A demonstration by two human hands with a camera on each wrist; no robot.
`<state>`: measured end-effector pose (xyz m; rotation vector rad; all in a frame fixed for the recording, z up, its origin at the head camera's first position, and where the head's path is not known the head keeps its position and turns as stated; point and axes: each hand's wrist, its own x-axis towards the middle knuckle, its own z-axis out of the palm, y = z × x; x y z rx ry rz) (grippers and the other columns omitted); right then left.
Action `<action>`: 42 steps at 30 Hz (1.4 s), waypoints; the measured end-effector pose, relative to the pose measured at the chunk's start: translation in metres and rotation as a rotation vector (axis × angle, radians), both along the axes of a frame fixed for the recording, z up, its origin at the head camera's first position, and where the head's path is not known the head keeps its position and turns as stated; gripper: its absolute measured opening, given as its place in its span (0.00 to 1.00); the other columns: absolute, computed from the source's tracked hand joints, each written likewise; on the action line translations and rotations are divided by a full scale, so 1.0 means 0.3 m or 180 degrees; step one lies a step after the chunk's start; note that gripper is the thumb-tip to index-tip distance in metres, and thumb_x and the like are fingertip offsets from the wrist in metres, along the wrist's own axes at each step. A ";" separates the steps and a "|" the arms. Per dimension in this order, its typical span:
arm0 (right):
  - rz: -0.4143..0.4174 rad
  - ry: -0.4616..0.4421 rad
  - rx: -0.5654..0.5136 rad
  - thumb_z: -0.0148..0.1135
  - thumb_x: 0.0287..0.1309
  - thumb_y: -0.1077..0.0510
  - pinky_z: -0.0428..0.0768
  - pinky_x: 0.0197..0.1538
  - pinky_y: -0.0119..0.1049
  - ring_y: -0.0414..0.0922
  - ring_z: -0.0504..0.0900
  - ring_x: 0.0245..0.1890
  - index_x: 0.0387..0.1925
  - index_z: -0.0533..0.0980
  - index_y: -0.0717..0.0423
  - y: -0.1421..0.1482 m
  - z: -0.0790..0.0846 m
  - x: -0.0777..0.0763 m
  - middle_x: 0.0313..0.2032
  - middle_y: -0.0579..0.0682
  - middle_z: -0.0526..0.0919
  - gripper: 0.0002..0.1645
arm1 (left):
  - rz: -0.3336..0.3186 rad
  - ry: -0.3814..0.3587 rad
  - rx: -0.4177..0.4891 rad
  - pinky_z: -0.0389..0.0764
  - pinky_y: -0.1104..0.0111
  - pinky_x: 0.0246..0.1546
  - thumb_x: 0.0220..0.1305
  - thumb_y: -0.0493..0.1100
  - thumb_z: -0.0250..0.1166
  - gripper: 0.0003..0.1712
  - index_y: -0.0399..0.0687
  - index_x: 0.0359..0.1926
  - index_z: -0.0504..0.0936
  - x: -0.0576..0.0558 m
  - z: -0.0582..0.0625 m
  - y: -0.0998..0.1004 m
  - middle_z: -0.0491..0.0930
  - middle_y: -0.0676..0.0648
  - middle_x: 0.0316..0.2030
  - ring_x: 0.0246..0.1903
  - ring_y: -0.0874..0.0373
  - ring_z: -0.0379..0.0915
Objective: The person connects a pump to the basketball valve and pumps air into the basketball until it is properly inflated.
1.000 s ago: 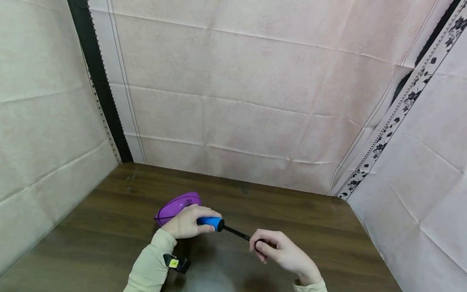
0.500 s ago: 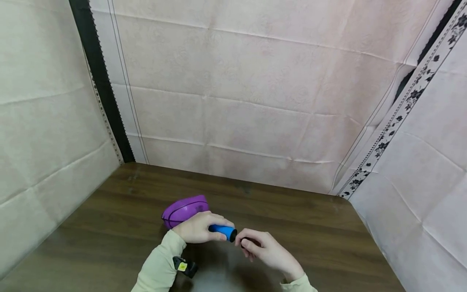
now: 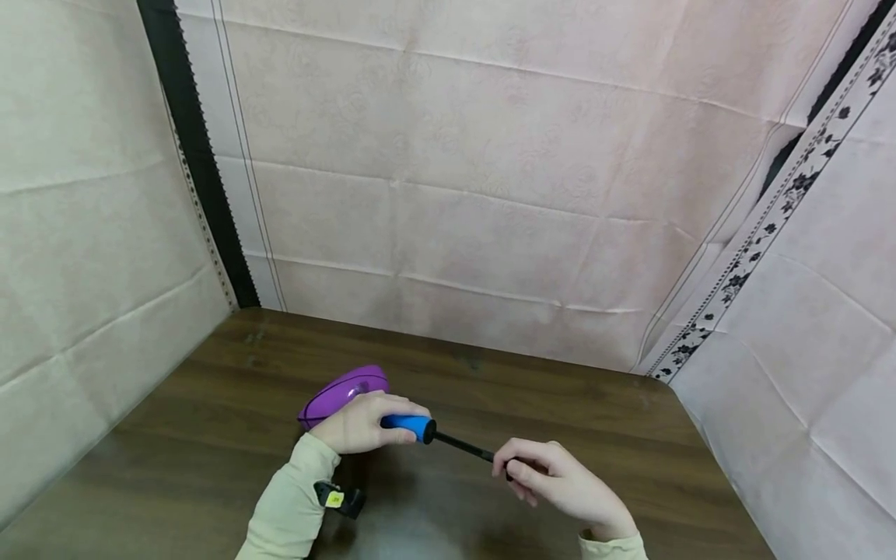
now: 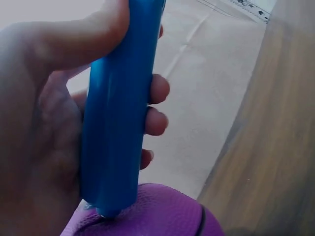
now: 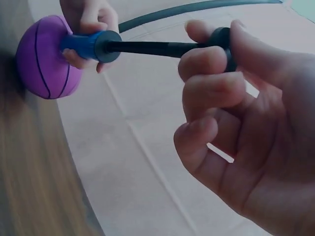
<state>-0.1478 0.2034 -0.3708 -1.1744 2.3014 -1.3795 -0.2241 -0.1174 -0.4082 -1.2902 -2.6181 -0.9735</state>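
Note:
A blue hand pump lies along my left hand, whose fingers and thumb wrap its barrel. Its lower end meets a purple ball with black lines, which looks partly sunken in the head view. From the barrel's black collar a black rod stands drawn out to the right. My right hand pinches the black knob at the rod's end between thumb and fingers. In the left wrist view the barrel's end sits against the ball's textured skin; the exact joint is partly hidden.
A brown wooden table lies beneath both hands. Pale cloth walls stand behind it and at both sides. On my left sleeve a black wrist device with a yellow label is strapped.
The rod slid fully into the barrel half a second ago, with both hands close together. Now the right hand has pulled it out again, and the left hand and ball have shifted slightly left.

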 end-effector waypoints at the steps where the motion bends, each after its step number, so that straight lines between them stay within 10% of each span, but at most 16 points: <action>1: 0.0019 0.0025 -0.0019 0.46 0.71 0.66 0.71 0.21 0.29 0.46 0.67 0.16 0.42 0.76 0.51 0.000 -0.001 -0.001 0.20 0.57 0.71 0.12 | -0.0005 0.0022 -0.0005 0.76 0.69 0.46 0.65 0.55 0.62 0.21 0.54 0.56 0.81 -0.001 0.000 0.003 0.84 0.51 0.51 0.45 0.63 0.78; 9: -0.0038 0.0036 -0.0205 0.44 0.72 0.65 0.72 0.19 0.33 0.49 0.67 0.15 0.43 0.74 0.58 -0.044 -0.017 -0.006 0.20 0.58 0.70 0.10 | 0.0086 0.0070 -0.0022 0.78 0.71 0.44 0.64 0.51 0.65 0.19 0.54 0.54 0.82 -0.004 -0.017 0.025 0.85 0.51 0.49 0.44 0.63 0.79; 19: -0.0418 -0.0204 0.0159 0.44 0.74 0.52 0.74 0.22 0.33 0.36 0.68 0.17 0.43 0.75 0.58 -0.141 -0.062 -0.017 0.21 0.60 0.73 0.16 | -0.0272 -0.0254 -0.0024 0.75 0.75 0.40 0.66 0.53 0.62 0.21 0.51 0.55 0.81 0.015 -0.029 0.100 0.85 0.51 0.49 0.38 0.70 0.75; 42: 0.0297 0.0231 0.0557 0.47 0.73 0.56 0.75 0.30 0.25 0.31 0.70 0.19 0.51 0.74 0.48 -0.072 -0.030 -0.005 0.19 0.50 0.72 0.11 | -0.0428 -0.0266 -0.0263 0.72 0.71 0.46 0.66 0.56 0.61 0.21 0.59 0.57 0.80 0.017 -0.009 0.074 0.83 0.54 0.50 0.43 0.69 0.74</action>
